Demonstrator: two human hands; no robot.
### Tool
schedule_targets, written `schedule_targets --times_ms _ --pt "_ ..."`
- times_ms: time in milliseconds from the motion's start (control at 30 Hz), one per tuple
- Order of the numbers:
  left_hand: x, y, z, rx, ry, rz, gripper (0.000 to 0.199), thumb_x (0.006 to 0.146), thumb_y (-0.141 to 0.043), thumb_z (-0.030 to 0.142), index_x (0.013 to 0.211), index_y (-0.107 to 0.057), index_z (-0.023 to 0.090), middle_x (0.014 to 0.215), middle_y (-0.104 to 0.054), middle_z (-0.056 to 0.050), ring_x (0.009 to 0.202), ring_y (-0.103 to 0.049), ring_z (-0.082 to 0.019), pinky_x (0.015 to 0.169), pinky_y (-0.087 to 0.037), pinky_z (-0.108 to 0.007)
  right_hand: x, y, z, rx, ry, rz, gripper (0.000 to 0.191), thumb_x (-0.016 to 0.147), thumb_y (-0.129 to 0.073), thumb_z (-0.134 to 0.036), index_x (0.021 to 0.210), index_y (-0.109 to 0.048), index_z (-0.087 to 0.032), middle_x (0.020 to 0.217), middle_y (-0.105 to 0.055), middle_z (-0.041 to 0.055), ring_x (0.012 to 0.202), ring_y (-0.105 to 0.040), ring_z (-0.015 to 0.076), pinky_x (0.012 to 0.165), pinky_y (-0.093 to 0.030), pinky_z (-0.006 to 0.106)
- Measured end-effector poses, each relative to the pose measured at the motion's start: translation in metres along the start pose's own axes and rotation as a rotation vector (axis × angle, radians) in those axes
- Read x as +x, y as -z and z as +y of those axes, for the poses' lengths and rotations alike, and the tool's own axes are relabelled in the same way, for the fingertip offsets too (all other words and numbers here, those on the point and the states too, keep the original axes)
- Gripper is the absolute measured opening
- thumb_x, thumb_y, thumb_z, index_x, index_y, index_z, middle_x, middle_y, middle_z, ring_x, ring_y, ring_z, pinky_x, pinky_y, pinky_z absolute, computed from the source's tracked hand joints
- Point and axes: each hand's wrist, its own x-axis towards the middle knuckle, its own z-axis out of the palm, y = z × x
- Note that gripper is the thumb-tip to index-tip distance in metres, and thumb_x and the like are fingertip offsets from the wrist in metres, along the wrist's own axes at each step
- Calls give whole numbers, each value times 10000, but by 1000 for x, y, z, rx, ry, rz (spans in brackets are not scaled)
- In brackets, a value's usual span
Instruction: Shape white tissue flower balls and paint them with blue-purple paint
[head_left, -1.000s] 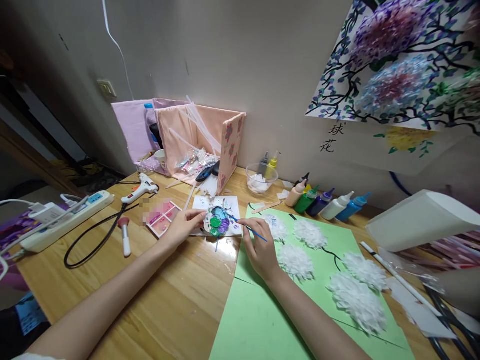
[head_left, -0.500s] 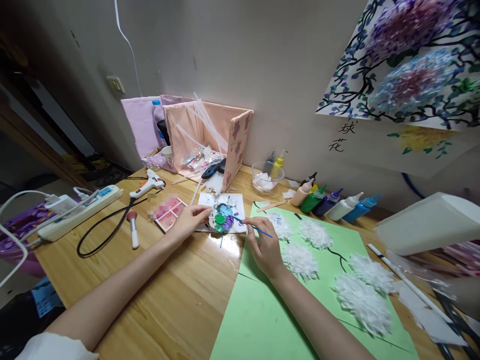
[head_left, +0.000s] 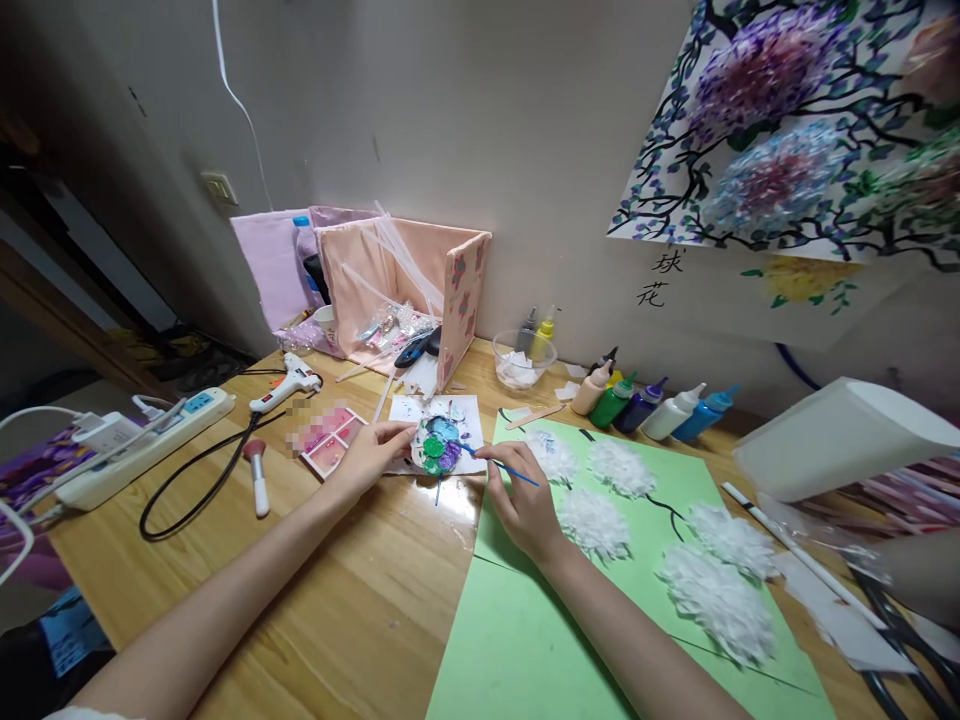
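Note:
My left hand (head_left: 377, 452) has its fingers closed on the left rim of a round paint palette (head_left: 435, 447) smeared with green, blue and purple. My right hand (head_left: 523, 497) pinches a thin blue paintbrush (head_left: 516, 473), its tip over the purple paint. Beneath the palette lies a paint-stained white paper (head_left: 470, 412). A second thin blue stick (head_left: 438, 493) pokes out at the palette's lower edge. Under and beside my right hand spreads a green sheet (head_left: 487, 620) bearing several fluffy white paper flowers (head_left: 720, 605); the upper left flower (head_left: 551, 455) has bluish marks.
Several paint bottles (head_left: 613, 403) line the wall beside a clear bowl (head_left: 525, 362). A pink fabric box (head_left: 469, 290) stands at the back. On the left are a glue gun (head_left: 289, 380), a makeup brush (head_left: 259, 485) and a power strip (head_left: 191, 420). A white container (head_left: 832, 440) lies right.
The brush tip has shifted slightly left, further over the purple paint. My view has turned a little, moving the scene left. Both hands keep their grips.

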Motion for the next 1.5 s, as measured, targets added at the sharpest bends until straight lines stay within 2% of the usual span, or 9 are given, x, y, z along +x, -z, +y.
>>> schedule_targets --times_ms 133,733,933,1167,1367,1500 --pt "0 0 0 6 15 7 473 560 -706 469 885 -687 126 918 -690 -86 815 -624 -204 820 -457 -337 0 1 1 -6 9 31 221 825 -426 -90 978 -528 -211 887 -589 55 863 -518 195 748 -445 361" --pt "2 -1 -2 -5 52 20 471 543 -722 445 876 -680 116 848 -697 -69 781 -626 -190 778 -471 -307 0 0 1 1 3 21 217 833 -429 -95 980 -534 -215 887 -607 49 863 -516 194 756 -440 359" --pt "3 -2 -5 -12 55 5 467 545 -721 444 878 -681 120 831 -699 -66 773 -625 -189 756 -477 -305 2 2 0 81 -120 16 182 875 -399 -167 954 -553 -221 886 -615 44 886 -538 192 779 -435 356" --pt "1 -1 -3 4 59 -9 490 560 -708 458 912 -672 119 804 -699 -70 791 -626 -210 755 -480 -328 6 2 3 108 -285 121 180 899 -357 -209 913 -537 -205 839 -616 31 857 -555 184 801 -405 345" --pt "2 -1 -3 5 58 2 488 537 -719 459 885 -681 119 816 -699 -75 784 -628 -215 741 -486 -330 2 5 3 68 -212 143 162 877 -373 -185 901 -533 -200 851 -590 43 841 -544 191 755 -412 343" --pt "2 -1 -3 -3 65 -2 497 540 -717 460 898 -679 117 815 -699 -77 779 -630 -216 747 -487 -340 0 4 3 64 -160 98 168 864 -383 -169 906 -541 -203 861 -580 49 851 -536 197 755 -418 350"
